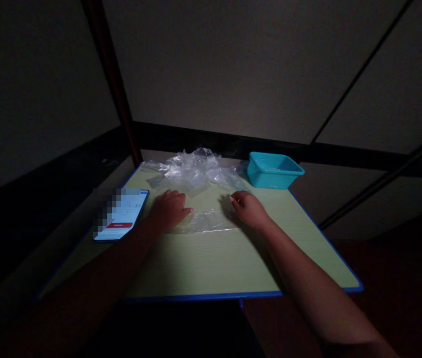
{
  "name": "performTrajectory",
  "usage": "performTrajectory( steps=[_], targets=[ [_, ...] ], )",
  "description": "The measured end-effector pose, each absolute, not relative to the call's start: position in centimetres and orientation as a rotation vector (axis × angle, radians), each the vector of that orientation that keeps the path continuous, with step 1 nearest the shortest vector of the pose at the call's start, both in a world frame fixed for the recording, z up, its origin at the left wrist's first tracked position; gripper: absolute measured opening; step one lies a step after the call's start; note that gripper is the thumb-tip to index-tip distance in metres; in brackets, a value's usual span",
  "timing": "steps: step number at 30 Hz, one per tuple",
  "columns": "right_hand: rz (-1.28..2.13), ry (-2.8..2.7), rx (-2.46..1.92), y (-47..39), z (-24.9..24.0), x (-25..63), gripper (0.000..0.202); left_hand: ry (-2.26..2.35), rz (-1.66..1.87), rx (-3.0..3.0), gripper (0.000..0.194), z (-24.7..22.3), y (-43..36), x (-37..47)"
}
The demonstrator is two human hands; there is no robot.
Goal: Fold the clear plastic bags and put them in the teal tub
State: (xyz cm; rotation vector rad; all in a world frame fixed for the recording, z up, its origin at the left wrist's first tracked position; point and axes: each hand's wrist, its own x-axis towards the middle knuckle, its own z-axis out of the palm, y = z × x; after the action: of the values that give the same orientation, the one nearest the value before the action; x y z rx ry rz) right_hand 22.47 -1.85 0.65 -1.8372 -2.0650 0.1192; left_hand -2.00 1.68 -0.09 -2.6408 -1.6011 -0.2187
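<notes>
A clear plastic bag (211, 221) lies flat across the middle of the table, its long edges catching the light. My left hand (169, 210) rests palm down at the bag's left end, thumb stretched out onto the plastic and apart from the fingers. Over the right end is my right hand (247, 208), its fingers curled and thumb pressed against them; whether anything is pinched there is too dim to make out. A crumpled heap of clear plastic bags (196, 169) is spread beyond both hands.
A turquoise plastic basket (273, 171) stands at the table's back right corner. On the left lies a phone (121, 219) with its screen lit, partly blurred out. The pale table (196, 273) has a blue edge and sits against grey wall panels (218, 69). The light is dim.
</notes>
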Motion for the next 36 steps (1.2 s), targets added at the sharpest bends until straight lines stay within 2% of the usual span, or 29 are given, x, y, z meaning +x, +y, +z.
performTrajectory(
  steps=[5, 10, 13, 20, 28, 36],
  targets=[
    [0.125, -2.031, -2.011, -1.8, 1.0, 22.9, 0.027, -1.561, -0.257, -2.621, 0.024, -0.5, 1.8, -2.1],
    [0.165, -2.039, -2.201, -1.7, 1.4, 23.7, 0.018, -1.362, -0.6, -2.692, 0.019, -0.2, 1.5, -1.6],
    [0.205, -2.111, -2.185, -1.6, 1.3, 24.0, 0.017, -1.139, -0.681, -2.847, 0.023, -0.4, 0.9, -1.0],
    [0.207, -2.128, -2.199, -1.4, 1.6, 24.7, 0.024, -0.982, -0.435, -3.04, 0.045, -1.8, 0.0, -0.2],
    [0.13, -1.986, -2.425, -1.2, 2.9, 26.1, 0.031, -0.829, -0.283, -3.152, 0.048, -2.2, -0.2, 0.5],
    [0.273, -2.091, -2.467, -1.0, 2.3, 25.8, 0.027, -0.804, -0.121, -3.181, 0.054, -1.7, -1.1, 1.0]
  ],
)
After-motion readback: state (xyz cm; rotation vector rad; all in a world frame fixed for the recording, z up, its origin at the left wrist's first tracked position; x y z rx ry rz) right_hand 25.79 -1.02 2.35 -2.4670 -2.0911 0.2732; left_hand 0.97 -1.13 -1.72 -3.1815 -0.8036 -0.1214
